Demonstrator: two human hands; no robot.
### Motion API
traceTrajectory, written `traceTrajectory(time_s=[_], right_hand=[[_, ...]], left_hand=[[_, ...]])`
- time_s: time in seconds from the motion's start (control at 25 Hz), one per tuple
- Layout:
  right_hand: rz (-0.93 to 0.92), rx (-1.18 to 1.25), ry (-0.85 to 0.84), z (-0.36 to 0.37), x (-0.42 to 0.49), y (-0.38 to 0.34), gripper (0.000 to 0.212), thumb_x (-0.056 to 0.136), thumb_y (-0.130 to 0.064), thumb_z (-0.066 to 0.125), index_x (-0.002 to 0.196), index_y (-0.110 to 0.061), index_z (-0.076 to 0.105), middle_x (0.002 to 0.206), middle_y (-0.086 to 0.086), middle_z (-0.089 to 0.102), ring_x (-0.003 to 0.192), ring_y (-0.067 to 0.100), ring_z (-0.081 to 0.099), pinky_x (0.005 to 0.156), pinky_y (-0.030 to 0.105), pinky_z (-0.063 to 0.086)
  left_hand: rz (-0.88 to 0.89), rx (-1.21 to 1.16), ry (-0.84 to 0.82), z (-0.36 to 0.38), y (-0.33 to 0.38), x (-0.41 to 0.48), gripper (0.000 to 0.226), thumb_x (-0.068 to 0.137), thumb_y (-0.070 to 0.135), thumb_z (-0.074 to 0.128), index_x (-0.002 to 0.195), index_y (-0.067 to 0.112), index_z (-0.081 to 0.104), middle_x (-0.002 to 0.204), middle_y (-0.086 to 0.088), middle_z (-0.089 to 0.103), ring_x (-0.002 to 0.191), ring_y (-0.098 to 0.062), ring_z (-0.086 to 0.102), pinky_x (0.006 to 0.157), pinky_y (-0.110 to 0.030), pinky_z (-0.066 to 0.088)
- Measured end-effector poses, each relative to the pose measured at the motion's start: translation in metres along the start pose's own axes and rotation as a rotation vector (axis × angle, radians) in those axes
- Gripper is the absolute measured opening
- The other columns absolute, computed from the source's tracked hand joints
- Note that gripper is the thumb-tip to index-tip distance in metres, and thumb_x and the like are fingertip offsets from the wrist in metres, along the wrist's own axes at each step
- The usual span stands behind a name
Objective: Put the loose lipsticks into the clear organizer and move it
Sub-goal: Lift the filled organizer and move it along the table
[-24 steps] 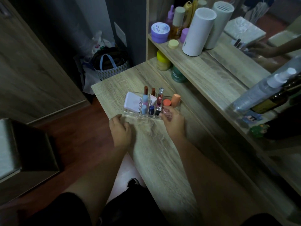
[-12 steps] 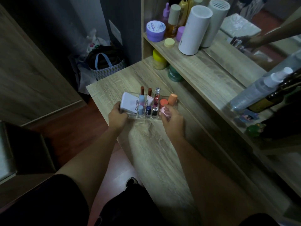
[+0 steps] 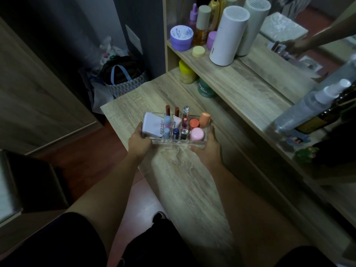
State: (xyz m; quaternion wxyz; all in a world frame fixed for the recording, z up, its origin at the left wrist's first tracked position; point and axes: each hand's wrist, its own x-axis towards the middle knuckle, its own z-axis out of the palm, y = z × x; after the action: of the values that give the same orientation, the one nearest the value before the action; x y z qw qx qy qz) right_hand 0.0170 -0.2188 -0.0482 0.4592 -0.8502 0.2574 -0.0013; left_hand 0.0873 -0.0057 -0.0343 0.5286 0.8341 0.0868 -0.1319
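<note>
Your left hand (image 3: 139,142) and right hand (image 3: 206,149) curl their fingers around the two short ends of the clear organizer (image 3: 176,141), gripping it near the far left edge of the wooden desk (image 3: 185,182). The lipsticks (image 3: 175,123) stand upright inside its narrow slots. Bare desktop lies open toward you, the shelf (image 3: 231,79) rises to the right, and the white box (image 3: 153,125) in the left compartment reads "skin".

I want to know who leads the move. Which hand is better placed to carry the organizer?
Neither alone: left hand grips the left end of the clear organizer, right hand the right end. It's wide and full, so both together.
</note>
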Motion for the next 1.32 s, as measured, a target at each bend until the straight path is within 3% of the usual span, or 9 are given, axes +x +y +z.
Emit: traceTrajectory(time_s=[0.24,0.52,0.68,0.92,1.04,1.12,1.32], right_hand=[[-0.015,0.082,0.024,-0.007,0.003,0.003,0.094,0.066,-0.012,0.082,0.145,-0.02,0.031,0.122,0.009,0.067,0.115,0.023,0.061,0.1,0.039,0.048],[-0.003,0.027,0.116,-0.006,-0.016,0.017,0.089,0.064,-0.018,0.084,0.141,-0.017,0.038,0.123,0.01,0.066,0.114,0.025,0.061,0.098,0.044,0.05],[0.054,0.119,0.195,-0.014,-0.045,0.029,0.095,0.064,-0.018,0.084,0.144,-0.019,0.033,0.126,0.01,0.064,0.117,0.023,0.059,0.1,0.041,0.048],[0.094,0.164,0.392,-0.045,-0.102,0.054,0.102,0.061,-0.017,0.085,0.146,-0.022,0.03,0.118,0.009,0.069,0.105,0.017,0.063,0.088,0.02,0.047],[0.183,0.147,0.488,-0.065,-0.134,0.075,0.103,0.062,-0.021,0.085,0.147,-0.027,0.027,0.121,0.006,0.067,0.107,0.017,0.062,0.091,0.026,0.049],[0.23,0.069,0.557,-0.073,-0.151,0.087,0.102,0.063,-0.027,0.085,0.146,-0.028,0.027,0.118,0.008,0.068,0.105,0.021,0.063,0.087,0.025,0.047],[0.316,0.078,0.635,-0.093,-0.193,0.125,0.103,0.066,-0.032,0.081,0.148,-0.029,0.019,0.125,0.011,0.063,0.11,0.03,0.06,0.093,0.039,0.05]], left_hand=[[-0.012,0.002,-0.002,-0.004,-0.004,0.005,0.058,0.077,0.011,0.061,0.13,0.031,0.051,0.122,0.0,0.066,0.107,-0.014,0.059,0.086,-0.022,0.041],[0.009,0.002,-0.027,0.002,0.004,-0.004,0.06,0.073,0.003,0.051,0.128,0.028,0.054,0.121,-0.002,0.065,0.105,-0.016,0.057,0.086,-0.025,0.041],[0.04,0.024,-0.072,0.011,0.014,-0.017,0.061,0.07,0.007,0.051,0.126,0.029,0.056,0.117,0.0,0.065,0.102,-0.015,0.058,0.085,-0.026,0.043],[0.089,0.05,-0.228,0.045,0.027,-0.052,0.058,0.068,0.009,0.055,0.124,0.025,0.058,0.117,-0.002,0.066,0.104,-0.018,0.06,0.087,-0.029,0.047],[0.139,0.088,-0.326,0.071,0.031,-0.071,0.055,0.075,-0.002,0.056,0.125,0.021,0.057,0.121,-0.006,0.066,0.109,-0.023,0.061,0.095,-0.036,0.049],[0.158,0.105,-0.366,0.088,0.033,-0.084,0.053,0.076,-0.003,0.055,0.123,0.02,0.058,0.119,-0.008,0.067,0.108,-0.025,0.062,0.09,-0.036,0.05],[0.183,0.152,-0.487,0.132,0.04,-0.119,0.05,0.079,0.004,0.056,0.125,0.024,0.057,0.121,-0.01,0.065,0.103,-0.025,0.06,0.085,-0.035,0.052]])
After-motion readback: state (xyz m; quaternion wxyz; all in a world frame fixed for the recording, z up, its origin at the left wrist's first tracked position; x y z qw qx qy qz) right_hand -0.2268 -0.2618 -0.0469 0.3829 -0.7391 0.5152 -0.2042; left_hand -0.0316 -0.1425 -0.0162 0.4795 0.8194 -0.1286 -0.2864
